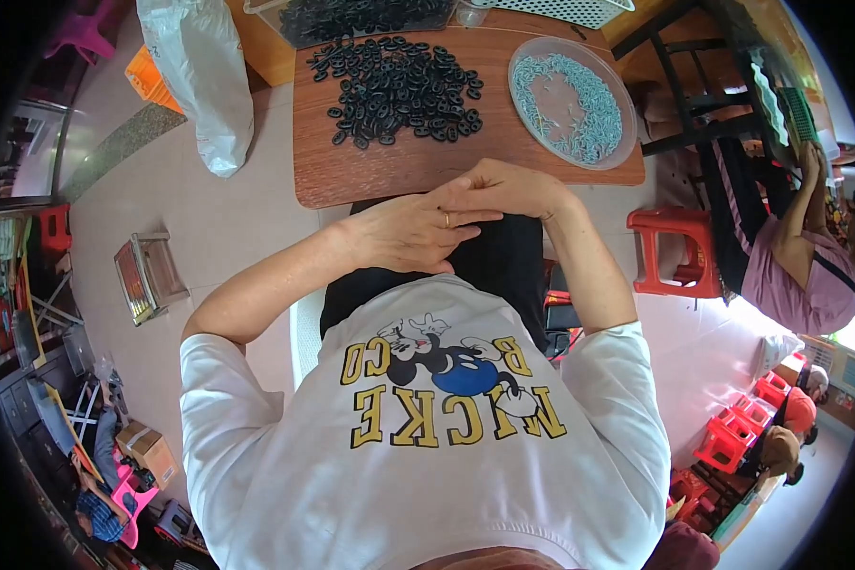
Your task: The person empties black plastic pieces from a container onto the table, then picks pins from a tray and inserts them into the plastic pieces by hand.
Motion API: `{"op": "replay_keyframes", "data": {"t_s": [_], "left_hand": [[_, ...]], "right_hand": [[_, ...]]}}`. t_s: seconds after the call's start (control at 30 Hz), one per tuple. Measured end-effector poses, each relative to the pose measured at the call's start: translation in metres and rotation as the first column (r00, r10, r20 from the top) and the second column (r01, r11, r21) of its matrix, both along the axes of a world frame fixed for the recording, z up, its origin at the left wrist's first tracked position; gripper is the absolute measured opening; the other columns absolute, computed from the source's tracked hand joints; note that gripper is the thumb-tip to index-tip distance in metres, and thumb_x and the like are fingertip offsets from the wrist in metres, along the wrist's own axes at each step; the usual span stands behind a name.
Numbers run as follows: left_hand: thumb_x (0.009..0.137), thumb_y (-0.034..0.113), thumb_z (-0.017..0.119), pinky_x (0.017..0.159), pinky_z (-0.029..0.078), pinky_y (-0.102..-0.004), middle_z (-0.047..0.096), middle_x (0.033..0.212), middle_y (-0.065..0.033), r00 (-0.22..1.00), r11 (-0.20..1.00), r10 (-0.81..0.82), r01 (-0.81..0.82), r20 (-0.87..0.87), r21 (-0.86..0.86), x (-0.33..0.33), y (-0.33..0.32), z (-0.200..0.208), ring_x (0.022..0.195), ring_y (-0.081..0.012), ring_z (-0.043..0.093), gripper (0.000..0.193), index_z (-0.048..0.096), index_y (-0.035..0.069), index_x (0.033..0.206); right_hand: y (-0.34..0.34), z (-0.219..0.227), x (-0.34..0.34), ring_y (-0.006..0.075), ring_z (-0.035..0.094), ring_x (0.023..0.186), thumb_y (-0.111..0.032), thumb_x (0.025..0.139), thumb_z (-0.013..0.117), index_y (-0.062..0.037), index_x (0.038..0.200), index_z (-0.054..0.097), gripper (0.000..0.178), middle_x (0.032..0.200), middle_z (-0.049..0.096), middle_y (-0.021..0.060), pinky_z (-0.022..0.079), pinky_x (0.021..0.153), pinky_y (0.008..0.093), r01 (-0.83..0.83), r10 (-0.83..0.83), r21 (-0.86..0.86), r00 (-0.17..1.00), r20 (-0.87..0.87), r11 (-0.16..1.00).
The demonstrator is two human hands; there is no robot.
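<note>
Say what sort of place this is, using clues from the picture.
Probably a small hand-assembly workshop: a heap of black oval parts and a round tray of small pale-blue pieces share one table, with red plastic stools around the room.

One left hand (399, 231) and one right hand (508, 190) are showing, with one ring (446, 219). One brown table (323, 171) is carrying one round tray (559, 100); black oval pieces (399, 95) and pale blue pieces (598, 114) are lying too crowded to count. One large white bag (204, 90) is appearing.
</note>
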State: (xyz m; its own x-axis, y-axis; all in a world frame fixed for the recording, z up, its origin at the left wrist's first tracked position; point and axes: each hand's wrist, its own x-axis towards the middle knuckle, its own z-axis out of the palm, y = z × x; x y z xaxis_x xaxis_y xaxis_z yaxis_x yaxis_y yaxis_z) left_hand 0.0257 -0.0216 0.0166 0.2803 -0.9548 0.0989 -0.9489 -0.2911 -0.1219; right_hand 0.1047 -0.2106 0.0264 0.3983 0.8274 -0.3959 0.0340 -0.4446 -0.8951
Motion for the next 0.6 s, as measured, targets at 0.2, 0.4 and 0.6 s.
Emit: {"op": "replay_keyframes", "data": {"t_s": [0.2, 0.4, 0.6], "left_hand": [[0.091, 0.054, 0.04, 0.108, 0.01, -0.0599, 0.058, 0.117, 0.0024, 0.991, 0.994, 0.035, -0.047, 0.131, 0.095, -0.005, 0.005, 0.003, 0.125, -0.0107, 0.035, 0.056, 0.061, 0.009, 0.116], [0.093, 0.045, 0.044, 0.105, -0.002, -0.0688, 0.06, 0.112, 0.0034, 0.995, 0.995, 0.078, -0.074, -0.069, 0.069, -0.007, 0.009, 0.0, 0.124, -0.0132, 0.04, 0.044, 0.063, 0.01, 0.111], [0.091, 0.033, 0.053, 0.102, -0.005, -0.0724, 0.062, 0.11, 0.0028, 0.886, 0.96, 0.005, -0.134, -0.463, -0.246, -0.012, 0.016, 0.006, 0.124, -0.0207, 0.044, 0.028, 0.068, 0.01, 0.093]], "right_hand": [[0.006, 0.016, -0.016, 0.008, 0.058, 0.072, -0.023, 0.08, 0.071, 0.0006, 0.093, 0.07, 0.027, 0.077, 0.067, 0.0032, 0.045, 0.067, 0.0225, 0.089, -0.089, -0.012, 0.993, -0.074, 0.996], [0.007, 0.011, -0.028, 0.0118, 0.06, 0.077, -0.019, 0.075, 0.074, 0.0014, 0.09, 0.069, 0.026, 0.083, 0.066, 0.0054, 0.046, 0.072, 0.0264, 0.131, -0.139, 0.059, 0.978, 0.157, 0.99], [0.01, 0.014, -0.04, 0.012, 0.061, 0.081, -0.016, 0.075, 0.073, 0.0011, 0.095, 0.068, 0.026, 0.091, 0.067, 0.0053, 0.047, 0.074, 0.0259, 0.193, -0.21, 0.096, 0.952, 0.221, 0.977]]}}
